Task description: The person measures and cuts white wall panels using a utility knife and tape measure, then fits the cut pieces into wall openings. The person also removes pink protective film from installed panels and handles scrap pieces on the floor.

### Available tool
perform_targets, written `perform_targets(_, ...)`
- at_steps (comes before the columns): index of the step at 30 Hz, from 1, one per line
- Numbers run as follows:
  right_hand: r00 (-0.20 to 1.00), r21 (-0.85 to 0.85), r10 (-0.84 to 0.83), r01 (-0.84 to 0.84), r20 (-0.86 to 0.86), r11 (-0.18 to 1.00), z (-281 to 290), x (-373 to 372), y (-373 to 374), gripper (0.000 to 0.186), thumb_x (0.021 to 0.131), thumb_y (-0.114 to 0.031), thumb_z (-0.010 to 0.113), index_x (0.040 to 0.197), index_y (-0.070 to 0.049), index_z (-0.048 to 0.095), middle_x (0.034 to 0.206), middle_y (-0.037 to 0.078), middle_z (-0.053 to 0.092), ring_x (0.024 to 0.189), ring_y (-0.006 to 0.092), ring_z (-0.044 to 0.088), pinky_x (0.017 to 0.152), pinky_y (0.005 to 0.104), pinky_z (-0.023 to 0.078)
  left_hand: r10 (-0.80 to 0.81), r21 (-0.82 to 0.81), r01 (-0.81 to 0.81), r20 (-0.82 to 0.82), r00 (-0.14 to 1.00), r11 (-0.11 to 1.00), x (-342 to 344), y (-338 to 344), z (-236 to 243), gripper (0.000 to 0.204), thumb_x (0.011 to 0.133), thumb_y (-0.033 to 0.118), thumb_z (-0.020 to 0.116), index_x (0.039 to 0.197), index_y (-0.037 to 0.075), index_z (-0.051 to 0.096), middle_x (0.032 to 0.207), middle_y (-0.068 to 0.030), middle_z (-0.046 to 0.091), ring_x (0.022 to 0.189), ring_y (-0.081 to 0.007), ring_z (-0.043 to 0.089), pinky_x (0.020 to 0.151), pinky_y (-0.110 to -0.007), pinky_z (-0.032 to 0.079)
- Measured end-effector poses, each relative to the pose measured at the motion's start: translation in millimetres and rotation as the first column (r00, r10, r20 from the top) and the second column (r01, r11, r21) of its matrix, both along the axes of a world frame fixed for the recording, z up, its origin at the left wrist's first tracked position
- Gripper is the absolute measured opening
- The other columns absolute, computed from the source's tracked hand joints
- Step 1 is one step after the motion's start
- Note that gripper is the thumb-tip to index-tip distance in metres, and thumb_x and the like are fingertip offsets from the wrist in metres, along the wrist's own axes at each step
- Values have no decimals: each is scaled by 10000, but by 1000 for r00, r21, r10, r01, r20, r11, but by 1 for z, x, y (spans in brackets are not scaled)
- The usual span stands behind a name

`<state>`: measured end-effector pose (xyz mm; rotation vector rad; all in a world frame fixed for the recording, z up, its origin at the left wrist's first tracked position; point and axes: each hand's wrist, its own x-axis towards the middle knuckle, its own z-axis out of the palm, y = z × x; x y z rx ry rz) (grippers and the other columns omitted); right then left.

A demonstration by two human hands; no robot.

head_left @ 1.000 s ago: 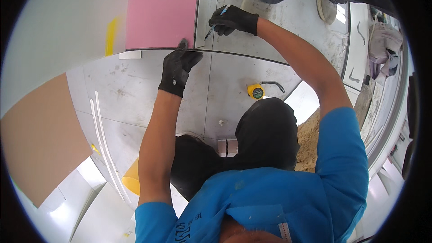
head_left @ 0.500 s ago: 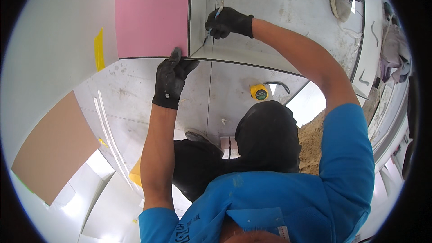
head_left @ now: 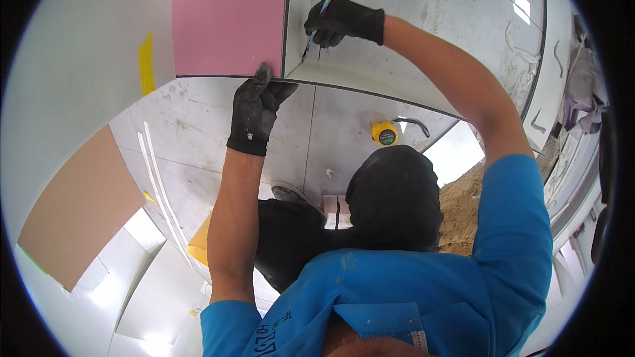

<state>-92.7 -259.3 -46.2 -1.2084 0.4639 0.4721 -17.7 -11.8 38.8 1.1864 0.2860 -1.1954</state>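
Observation:
My left hand (head_left: 254,114), in a black glove, grips the dark-edged board frame (head_left: 228,77) at the near corner of a pink panel (head_left: 228,16). Its thumb lies over the edge against the pink face, and the other fingers are below the edge. To the right, my black-gloved right hand (head_left: 344,21) pinches a slim blue-and-white pen-like tool (head_left: 325,5). The tool's dark tip points down into the inside corner of the frame, where a pale upright board (head_left: 299,13) meets the near board (head_left: 377,84). I cannot tell whether the tip is a brush or a pen point.
A yellow tape measure (head_left: 384,133) with a black strap lies on the floor near my knee. Two white strips (head_left: 155,178) and a brown board (head_left: 83,205) are at the left. Yellow tape (head_left: 146,63) marks the pale left wall. Sandy material (head_left: 460,208) lies at the right.
The other person's shoe at the upper right has mostly left the view. My right hand keeps its pinch, with the tool's tip still at the corner. The whole view has shifted slightly.

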Motion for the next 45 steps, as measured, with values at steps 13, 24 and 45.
perform_targets(13, 1000, -57, 17, -17, 3, 998, 19, 0, -13, 207, 868, -225, 587, 869, -25, 636, 740, 101, 669, 627, 175, 664, 567, 282, 546, -22, -16, 22, 23, 1000, 1000, -3, -13, -4, 274, 945, 239, 521, 1104, 23, 578, 1157, -169, 612, 1085, -290, 592, 971, -483, 451)
perform_targets(24, 994, -101, 105, -103, 12, 990, 1, 4, -13, 242, 897, -244, 556, 900, -15, 633, 780, 114, 669, 669, 183, 675, 598, 281, 555, 27, 15, -28, 80, 996, 999, -9, -30, -2, 330, 916, 223, 568, 1076, -66, 568, 1006, -157, 626, 958, -287, 637, 888, -472, 527)
perform_targets(45, 886, -999, 463, 0, -24, -51, 75, -181, -3, 201, 843, -222, 587, 999, -95, 589, 736, 83, 595, 692, 261, 621, 589, 384, 483, -78, -27, 79, 59, 995, 996, -4, -62, -23, 458, 818, 375, 702, 1013, -23, 586, 974, -192, 624, 893, -331, 633, 810, -450, 548)
